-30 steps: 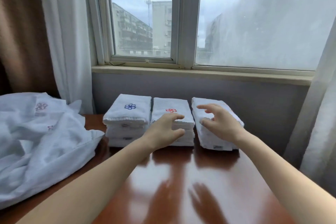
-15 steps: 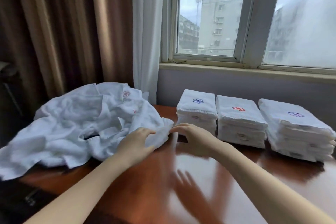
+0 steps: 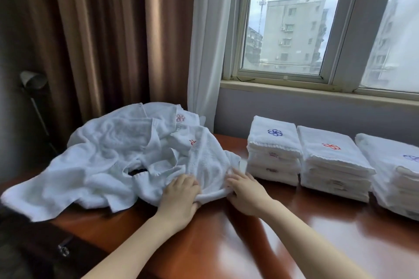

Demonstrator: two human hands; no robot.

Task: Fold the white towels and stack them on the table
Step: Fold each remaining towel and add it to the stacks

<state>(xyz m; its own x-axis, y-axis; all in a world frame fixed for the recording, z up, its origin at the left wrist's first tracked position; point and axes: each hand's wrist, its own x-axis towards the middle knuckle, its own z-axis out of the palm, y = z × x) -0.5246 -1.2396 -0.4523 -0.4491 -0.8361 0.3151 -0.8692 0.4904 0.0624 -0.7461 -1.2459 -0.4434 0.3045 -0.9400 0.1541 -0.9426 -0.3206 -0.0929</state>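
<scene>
My left hand and right hand, slightly apart, both pinch the near hem of the rumpled terry towel heap; three squared folded stacks sit right of it.

Head view: one wide-angle camera worn on my head, looking forward and down over the counter.

It sits above and behind my forearms, which enter at the bottom edge and reach away from the lens to my left hand and right hand near mid-frame. The lens faces the window and brown curtains. The heap of unfolded towels fills the left half, and the folded stacks run to the right edge, which crops the rightmost stack. The near counter lies close under the lens, and the window frame leans near the edges.
</scene>
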